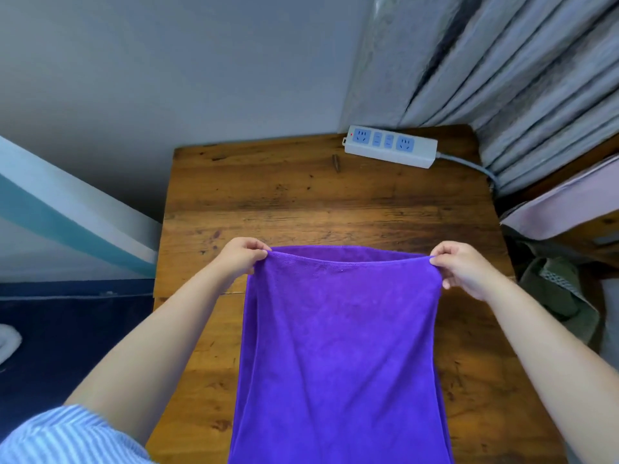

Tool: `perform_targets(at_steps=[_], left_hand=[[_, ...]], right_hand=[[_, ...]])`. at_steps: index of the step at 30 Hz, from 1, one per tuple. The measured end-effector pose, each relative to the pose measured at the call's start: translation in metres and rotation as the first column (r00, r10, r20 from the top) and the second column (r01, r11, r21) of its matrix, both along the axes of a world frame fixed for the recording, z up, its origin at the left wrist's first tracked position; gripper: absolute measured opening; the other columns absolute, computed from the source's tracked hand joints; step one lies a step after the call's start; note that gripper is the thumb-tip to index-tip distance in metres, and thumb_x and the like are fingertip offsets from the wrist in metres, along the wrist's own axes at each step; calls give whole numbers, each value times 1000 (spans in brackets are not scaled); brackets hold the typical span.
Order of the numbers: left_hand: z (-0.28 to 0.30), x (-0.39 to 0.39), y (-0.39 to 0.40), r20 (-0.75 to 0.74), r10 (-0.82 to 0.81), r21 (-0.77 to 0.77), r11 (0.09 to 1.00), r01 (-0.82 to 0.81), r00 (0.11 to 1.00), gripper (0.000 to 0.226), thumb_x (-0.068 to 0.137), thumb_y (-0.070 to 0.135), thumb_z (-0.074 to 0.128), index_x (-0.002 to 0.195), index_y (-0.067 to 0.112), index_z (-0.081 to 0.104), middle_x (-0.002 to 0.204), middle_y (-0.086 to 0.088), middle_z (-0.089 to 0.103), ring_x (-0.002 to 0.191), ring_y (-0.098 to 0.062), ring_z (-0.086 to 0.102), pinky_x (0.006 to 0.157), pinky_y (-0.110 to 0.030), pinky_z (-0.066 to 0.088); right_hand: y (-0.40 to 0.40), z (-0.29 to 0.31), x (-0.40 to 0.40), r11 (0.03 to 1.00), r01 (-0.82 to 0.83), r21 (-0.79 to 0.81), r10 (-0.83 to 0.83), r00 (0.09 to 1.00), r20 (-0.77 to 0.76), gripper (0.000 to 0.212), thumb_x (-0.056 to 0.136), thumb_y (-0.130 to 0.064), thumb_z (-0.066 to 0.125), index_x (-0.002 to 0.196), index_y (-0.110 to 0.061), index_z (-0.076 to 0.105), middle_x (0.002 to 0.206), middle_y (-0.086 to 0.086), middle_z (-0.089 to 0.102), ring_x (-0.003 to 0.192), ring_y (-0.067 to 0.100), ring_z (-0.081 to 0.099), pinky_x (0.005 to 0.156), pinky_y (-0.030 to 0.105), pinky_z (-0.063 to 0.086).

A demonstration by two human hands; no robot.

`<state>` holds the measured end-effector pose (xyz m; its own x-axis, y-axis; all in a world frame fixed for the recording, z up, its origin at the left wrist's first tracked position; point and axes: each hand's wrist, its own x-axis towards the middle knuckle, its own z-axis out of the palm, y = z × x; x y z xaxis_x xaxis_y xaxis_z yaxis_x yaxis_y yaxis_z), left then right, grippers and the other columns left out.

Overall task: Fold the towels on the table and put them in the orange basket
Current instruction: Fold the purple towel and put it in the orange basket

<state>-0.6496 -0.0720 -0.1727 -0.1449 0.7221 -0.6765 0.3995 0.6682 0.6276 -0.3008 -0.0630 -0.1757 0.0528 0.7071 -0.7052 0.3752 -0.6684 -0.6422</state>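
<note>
A purple towel hangs stretched between my two hands above the wooden table, doubled over so that two layers show at its top edge. My left hand pinches the top left corner. My right hand pinches the top right corner. The towel's lower part runs out of the bottom of the view. No orange basket is in sight.
A white power strip with blue sockets lies at the table's far right edge, its cable running off to the right. Grey curtains hang at the back right. A dark blue surface lies to the left, bags and fabric to the right.
</note>
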Motion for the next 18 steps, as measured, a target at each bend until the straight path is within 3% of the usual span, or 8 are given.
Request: perform_targets(at_steps=[2,4,6,8,11,14,18], left_hand=[[-6,4,7,-100,23,26,999,-20,995,30,88,-3,44,66,12,58,70,-5,56,71,-20,48,58,-26,40],[-14,5,13,-306,-95,38,993,112,947,21,87,0,45,83,5,66,89,-16,66,84,-24,55,69,-28,42],[-21,3,15,-488,-244,7,959,283,838,22,88,6,48,101,2,66,109,-18,65,103,-30,57,82,-30,43],[-30,2,16,-586,-321,-32,926,375,744,23,89,12,49,105,3,64,115,-19,60,111,-33,53,88,-34,43],[-40,2,18,-645,-364,-74,905,419,672,27,91,17,50,113,7,61,122,-18,49,117,-34,46,96,-36,40],[-45,1,18,-660,-414,-92,873,480,627,25,90,16,50,111,6,61,120,-17,49,115,-34,45,95,-37,41],[-46,-2,16,-652,-461,-122,847,517,602,23,89,15,50,107,8,62,111,-18,55,110,-34,49,90,-37,41]], right_hand=[[6,-11,1,998,-26,52,18,987,161,28,88,3,46,64,-12,49,54,8,46,22,5,39,28,11,29],[10,-20,-1,987,-110,118,67,944,322,19,87,0,50,70,-7,57,57,8,53,27,6,47,31,12,33],[12,-26,-6,950,-259,176,145,862,486,9,83,-1,56,81,0,65,76,15,64,60,17,63,52,14,41],[13,-31,-11,902,-387,192,206,777,595,11,81,-1,61,86,3,69,100,19,63,95,29,58,79,23,39],[13,-35,-17,868,-467,170,261,720,643,13,82,-2,61,90,3,70,121,19,56,115,31,48,97,27,36],[12,-40,-22,842,-523,128,308,662,683,14,84,-3,57,90,2,69,128,14,52,118,30,47,99,29,38],[15,-38,-26,846,-523,99,322,650,688,12,83,-1,57,85,3,68,112,16,58,102,30,55,86,29,44]])
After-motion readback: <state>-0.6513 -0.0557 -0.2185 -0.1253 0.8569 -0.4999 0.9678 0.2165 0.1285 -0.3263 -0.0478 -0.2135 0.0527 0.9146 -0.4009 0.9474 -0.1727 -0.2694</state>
